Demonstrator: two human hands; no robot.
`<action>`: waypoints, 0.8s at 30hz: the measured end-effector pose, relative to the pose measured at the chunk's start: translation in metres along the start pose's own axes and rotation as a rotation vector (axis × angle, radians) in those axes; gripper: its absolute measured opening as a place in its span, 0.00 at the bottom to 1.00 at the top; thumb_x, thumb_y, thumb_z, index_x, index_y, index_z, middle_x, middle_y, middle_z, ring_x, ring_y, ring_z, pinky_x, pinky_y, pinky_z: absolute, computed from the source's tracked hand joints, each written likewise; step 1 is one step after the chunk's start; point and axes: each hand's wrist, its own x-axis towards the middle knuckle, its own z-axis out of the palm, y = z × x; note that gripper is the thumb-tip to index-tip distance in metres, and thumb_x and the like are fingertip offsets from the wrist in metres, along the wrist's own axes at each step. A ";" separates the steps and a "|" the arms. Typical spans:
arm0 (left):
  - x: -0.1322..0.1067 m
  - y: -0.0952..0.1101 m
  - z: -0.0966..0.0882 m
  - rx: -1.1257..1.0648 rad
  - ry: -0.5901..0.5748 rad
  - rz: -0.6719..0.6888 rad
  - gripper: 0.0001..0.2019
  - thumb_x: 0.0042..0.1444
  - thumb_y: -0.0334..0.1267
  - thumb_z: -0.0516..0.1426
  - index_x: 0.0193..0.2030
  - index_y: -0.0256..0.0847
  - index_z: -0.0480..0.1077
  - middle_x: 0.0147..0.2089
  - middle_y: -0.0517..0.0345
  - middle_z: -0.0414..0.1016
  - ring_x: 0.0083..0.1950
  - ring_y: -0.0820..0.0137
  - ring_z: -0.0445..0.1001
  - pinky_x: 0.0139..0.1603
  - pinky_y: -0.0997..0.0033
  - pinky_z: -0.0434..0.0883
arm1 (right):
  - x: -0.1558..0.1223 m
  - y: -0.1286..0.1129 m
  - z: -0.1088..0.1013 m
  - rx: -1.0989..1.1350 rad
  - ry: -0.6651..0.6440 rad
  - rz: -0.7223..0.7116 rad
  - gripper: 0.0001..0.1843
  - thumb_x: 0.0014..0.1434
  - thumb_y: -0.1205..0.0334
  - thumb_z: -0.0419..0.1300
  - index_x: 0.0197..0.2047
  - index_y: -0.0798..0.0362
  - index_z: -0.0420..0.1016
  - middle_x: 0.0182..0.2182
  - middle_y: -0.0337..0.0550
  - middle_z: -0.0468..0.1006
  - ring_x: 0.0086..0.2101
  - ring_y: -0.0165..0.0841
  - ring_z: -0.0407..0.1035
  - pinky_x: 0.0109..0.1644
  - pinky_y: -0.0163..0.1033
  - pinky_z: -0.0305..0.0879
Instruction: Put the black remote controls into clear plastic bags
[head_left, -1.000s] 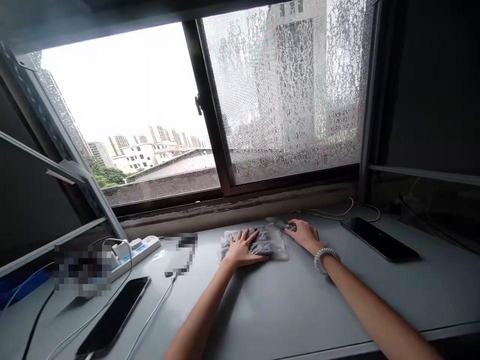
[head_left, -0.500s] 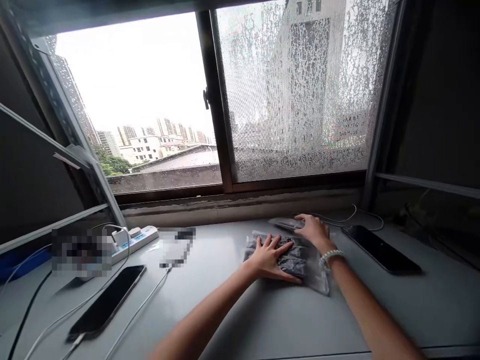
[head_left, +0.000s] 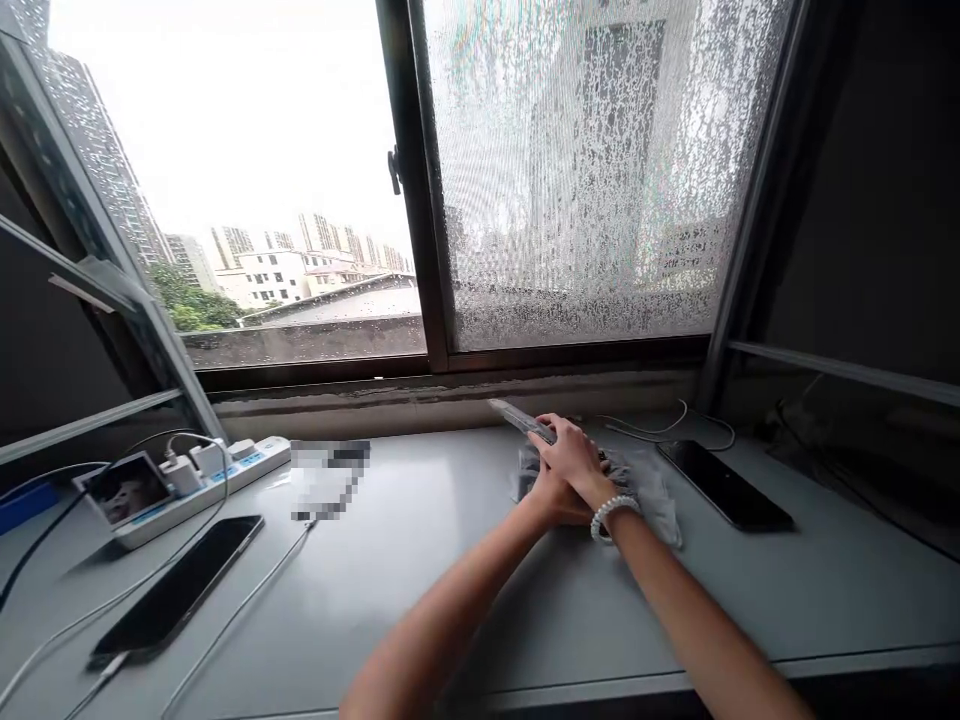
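A clear plastic bag [head_left: 654, 492] with something dark and folded in it lies flat on the grey desk. My left hand [head_left: 551, 498] rests on this bag, its fingers mostly hidden under my other hand. Crossing above it is my right hand [head_left: 574, 455], with a pale beaded band at the wrist. Its fingers are closed on a flat, greyish plastic packet [head_left: 516, 416], which is lifted and tilted with its far end pointing up to the left. I cannot make out what the packet contains.
A dark phone [head_left: 724, 485] lies right of the bag, near a white cable. At left, another phone [head_left: 180, 590] is plugged into a cable, with a white power strip [head_left: 247, 465] and a small picture [head_left: 124, 488] behind. Metal posts flank the window [head_left: 431, 250].
My right hand has lifted the plastic packet from behind the bag and swung left, now crossing over my left hand. The view has shifted slightly.
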 end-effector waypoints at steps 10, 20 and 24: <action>-0.049 -0.021 -0.063 0.173 -0.081 0.107 0.20 0.56 0.51 0.52 0.50 0.42 0.68 0.50 0.52 0.72 0.54 0.63 0.66 0.60 0.63 0.57 | -0.008 -0.013 -0.005 -0.009 0.021 -0.029 0.16 0.54 0.53 0.57 0.45 0.47 0.70 0.42 0.41 0.74 0.38 0.35 0.70 0.33 0.35 0.61; -0.109 -0.066 -0.085 0.250 0.182 -0.209 0.32 0.49 0.47 0.60 0.59 0.46 0.54 0.58 0.48 0.59 0.61 0.58 0.56 0.59 0.58 0.56 | -0.028 -0.032 0.007 0.120 -0.195 -0.385 0.19 0.51 0.54 0.60 0.46 0.47 0.70 0.42 0.39 0.74 0.42 0.34 0.69 0.39 0.35 0.63; -0.112 -0.061 -0.083 0.201 0.143 -0.299 0.33 0.50 0.39 0.59 0.61 0.44 0.49 0.54 0.50 0.65 0.57 0.60 0.61 0.57 0.59 0.57 | -0.038 -0.039 0.017 0.203 -0.303 -0.451 0.23 0.49 0.50 0.62 0.47 0.50 0.69 0.43 0.41 0.74 0.41 0.35 0.70 0.41 0.36 0.64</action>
